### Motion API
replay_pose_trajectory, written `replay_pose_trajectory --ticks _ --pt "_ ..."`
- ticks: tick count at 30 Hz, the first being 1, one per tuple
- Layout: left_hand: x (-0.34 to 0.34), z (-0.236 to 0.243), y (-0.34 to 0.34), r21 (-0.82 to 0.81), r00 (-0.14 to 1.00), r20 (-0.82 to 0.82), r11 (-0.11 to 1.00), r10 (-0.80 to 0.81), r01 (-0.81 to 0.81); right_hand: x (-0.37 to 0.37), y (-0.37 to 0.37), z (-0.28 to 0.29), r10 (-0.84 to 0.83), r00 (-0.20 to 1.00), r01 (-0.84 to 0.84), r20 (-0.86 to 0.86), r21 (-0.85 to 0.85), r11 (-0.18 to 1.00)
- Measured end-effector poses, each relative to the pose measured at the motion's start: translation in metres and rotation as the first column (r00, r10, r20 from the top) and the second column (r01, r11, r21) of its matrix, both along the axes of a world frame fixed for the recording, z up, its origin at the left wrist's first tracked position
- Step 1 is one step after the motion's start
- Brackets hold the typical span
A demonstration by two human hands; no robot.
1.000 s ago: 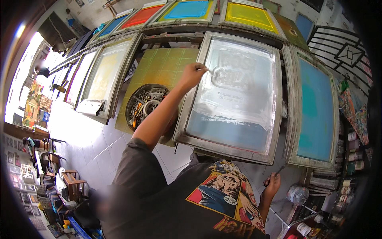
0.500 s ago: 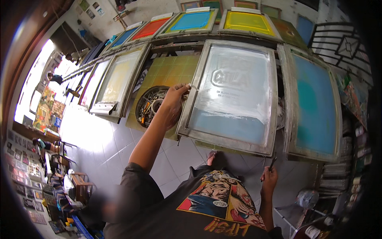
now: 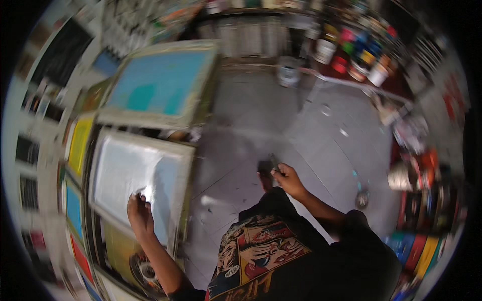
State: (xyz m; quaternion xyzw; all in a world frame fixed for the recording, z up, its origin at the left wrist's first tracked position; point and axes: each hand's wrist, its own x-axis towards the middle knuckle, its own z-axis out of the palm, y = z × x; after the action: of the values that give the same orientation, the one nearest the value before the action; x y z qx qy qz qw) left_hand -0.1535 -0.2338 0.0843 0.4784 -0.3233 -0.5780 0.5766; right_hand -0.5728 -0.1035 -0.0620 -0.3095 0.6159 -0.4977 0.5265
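My left hand [image 3: 139,215] rests with bent fingers on the pale mesh of a large wooden printing screen [image 3: 125,170] that leans at the left. Blur hides whether it grips anything. My right hand [image 3: 288,178] is held out over the grey floor, closed on a small dark tool [image 3: 265,168]. My dark printed shirt [image 3: 261,251] fills the lower middle.
A teal screen [image 3: 160,83] leans above the pale one, with yellow [image 3: 80,143] and blue [image 3: 73,210] screens along the left. A tape roll [image 3: 148,271] lies below. A white bucket [image 3: 288,72] and coloured paint pots [image 3: 356,50] stand at the top, clutter at the right. The tiled floor [image 3: 301,125] spans the middle.
The view has swung round, so the screens now lie at the left. My left hand has moved from the pale screen's edge onto its mesh. My right hand still holds the tool.
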Motion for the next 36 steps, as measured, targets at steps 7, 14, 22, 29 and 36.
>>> replay_pose_trajectory --ticks 7,14,22,29,36 --pt "-0.116 -0.064 0.023 0.149 0.906 -0.029 0.895 -0.422 0.422 0.001 0.234 -0.045 -0.381 0.911 0.405 -0.16 0.163 0.9" --pt "-0.261 -0.113 0.071 0.176 0.703 0.075 0.703 -0.708 0.689 -0.002 0.426 -0.117 -0.753 0.632 0.756 -0.181 0.357 0.549" --pt "-0.474 -0.13 0.176 0.262 0.502 0.215 0.544 -0.838 0.797 -0.049 0.625 -0.19 -0.855 0.394 0.829 -0.336 0.531 0.173" --pt "-0.675 -0.155 0.265 0.302 0.326 0.301 0.414 -0.896 0.858 -0.181 0.711 -0.147 -0.899 0.183 0.919 -0.398 0.394 0.012" --pt "-0.888 -0.165 0.343 0.252 -0.001 0.419 0.116 -0.908 0.961 -0.317 0.7 -0.133 -0.925 0.048 0.967 -0.377 0.248 -0.051"
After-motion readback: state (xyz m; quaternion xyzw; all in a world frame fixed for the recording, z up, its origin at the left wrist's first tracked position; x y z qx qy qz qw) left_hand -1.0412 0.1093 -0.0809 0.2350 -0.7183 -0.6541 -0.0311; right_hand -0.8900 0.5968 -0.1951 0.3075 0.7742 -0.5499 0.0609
